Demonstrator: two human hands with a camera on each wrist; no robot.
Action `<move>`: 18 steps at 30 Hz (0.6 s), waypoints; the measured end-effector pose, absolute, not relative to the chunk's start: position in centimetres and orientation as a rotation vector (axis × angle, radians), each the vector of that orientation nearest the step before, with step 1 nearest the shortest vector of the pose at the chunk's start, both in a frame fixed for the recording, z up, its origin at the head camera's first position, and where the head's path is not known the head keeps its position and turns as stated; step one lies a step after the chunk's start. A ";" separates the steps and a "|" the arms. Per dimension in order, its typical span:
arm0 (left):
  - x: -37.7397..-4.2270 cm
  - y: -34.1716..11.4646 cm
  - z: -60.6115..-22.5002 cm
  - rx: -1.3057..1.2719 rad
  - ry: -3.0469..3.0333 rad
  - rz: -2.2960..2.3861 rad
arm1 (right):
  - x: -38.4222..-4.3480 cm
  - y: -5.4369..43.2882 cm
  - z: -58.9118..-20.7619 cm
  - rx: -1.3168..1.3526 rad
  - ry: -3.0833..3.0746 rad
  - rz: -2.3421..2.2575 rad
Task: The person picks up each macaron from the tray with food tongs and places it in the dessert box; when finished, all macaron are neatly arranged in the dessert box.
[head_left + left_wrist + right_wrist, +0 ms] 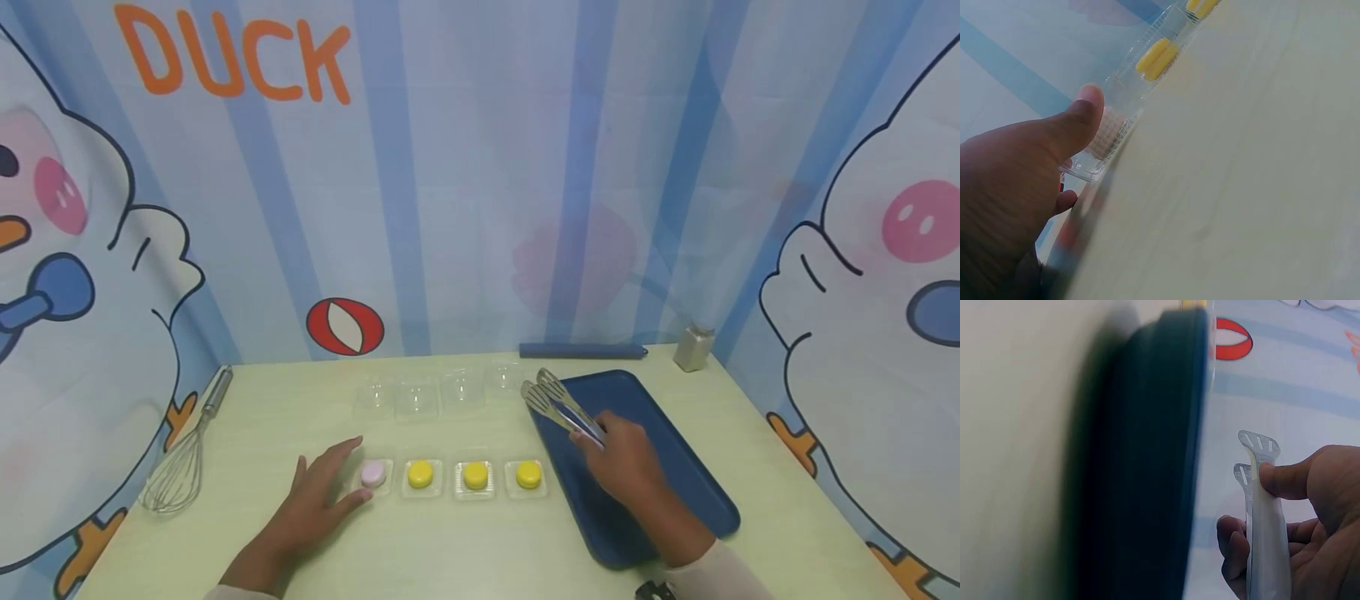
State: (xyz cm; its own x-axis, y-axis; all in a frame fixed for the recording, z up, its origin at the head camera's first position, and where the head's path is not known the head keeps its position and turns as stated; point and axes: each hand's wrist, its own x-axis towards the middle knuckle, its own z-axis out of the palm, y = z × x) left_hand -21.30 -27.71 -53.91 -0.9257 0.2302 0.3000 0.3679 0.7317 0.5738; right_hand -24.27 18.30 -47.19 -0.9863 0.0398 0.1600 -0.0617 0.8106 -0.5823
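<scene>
My left hand [311, 508] is beside a clear plastic box holding a lilac macaron [372, 474], thumb and fingers spread on either side of it. In the left wrist view the thumb [1079, 122] overlaps the box; whether it touches cannot be told. A yellow macaron [420, 474], another yellow macaron [476, 476] and a third yellow macaron [528, 474] sit in clear boxes in a row to the right. My right hand [626, 458] grips metal tongs [562, 407] above the blue tray [675, 467]; their slotted ends stand apart with nothing between them.
Clear plastic lids [417, 400] lie in a row behind the macarons. A whisk [183, 458] lies at the left edge. At the back are a blue rod-like object [582, 351] and a small metal shaker [694, 348]. A printed curtain [480, 167] surrounds the table [450, 550].
</scene>
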 end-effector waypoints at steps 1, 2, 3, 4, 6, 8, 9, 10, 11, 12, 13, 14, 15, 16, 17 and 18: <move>-21.3 -27.7 -53.9 -0.477 -2.724 -0.969 | -24.3 18.7 -47.3 0.013 -2.827 0.913; -21.3 -27.7 -53.9 -0.479 -2.724 -0.965 | -24.3 19.2 -47.3 0.011 -2.823 0.907; -21.3 -27.6 -53.9 -0.480 -2.721 -0.965 | -24.2 19.5 -47.4 0.007 -2.820 0.901; -21.3 -27.6 -53.9 -0.482 -2.719 -0.966 | -24.3 19.9 -47.4 0.005 -2.817 0.893; -21.3 -27.6 -53.9 -0.484 -2.715 -0.968 | -24.2 20.6 -47.4 -0.003 -2.812 0.881; -21.3 -27.6 -53.9 -0.486 -2.712 -0.967 | -24.2 21.2 -47.4 -0.016 -2.812 0.867; -21.3 -27.6 -53.9 -0.488 -2.710 -0.969 | -24.2 21.5 -47.4 -0.023 -2.814 0.863; -21.3 -27.6 -53.9 -0.490 -2.709 -0.968 | -24.2 21.8 -47.4 -0.028 -2.816 0.860; -21.3 -27.6 -53.9 -0.490 -2.708 -0.966 | -24.2 22.1 -47.3 -0.034 -2.818 0.858; -21.3 -27.6 -53.9 -0.490 -2.709 -0.964 | -24.2 22.4 -47.3 -0.039 -2.820 0.862; -21.3 -27.6 -53.9 -0.490 -2.709 -0.963 | -24.1 22.6 -47.3 -0.047 -2.824 0.862; -21.3 -27.7 -54.0 -0.490 -2.710 -0.963 | -24.1 22.9 -47.3 -0.053 -2.826 0.869; -21.3 -27.7 -54.0 -0.487 -2.712 -0.962 | -24.2 23.1 -47.4 -0.053 -2.824 0.875; -21.3 -27.7 -54.0 -0.484 -2.713 -0.960 | -24.2 23.4 -47.4 -0.056 -2.820 0.879; -21.3 -27.8 -54.0 -0.483 -2.714 -0.959 | -24.2 23.6 -47.4 -0.058 -2.816 0.879; -21.3 -27.8 -54.0 -0.484 -2.713 -0.958 | -24.2 23.8 -47.4 -0.060 -2.810 0.881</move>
State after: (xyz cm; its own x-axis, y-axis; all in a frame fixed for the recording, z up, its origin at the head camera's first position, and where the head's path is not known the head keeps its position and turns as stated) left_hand -21.30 -27.78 -54.04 -0.9208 0.2316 0.3139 0.3773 0.7329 0.5661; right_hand -24.18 23.80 -47.42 -0.9801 0.0966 0.1736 -0.0197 0.8222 -0.5689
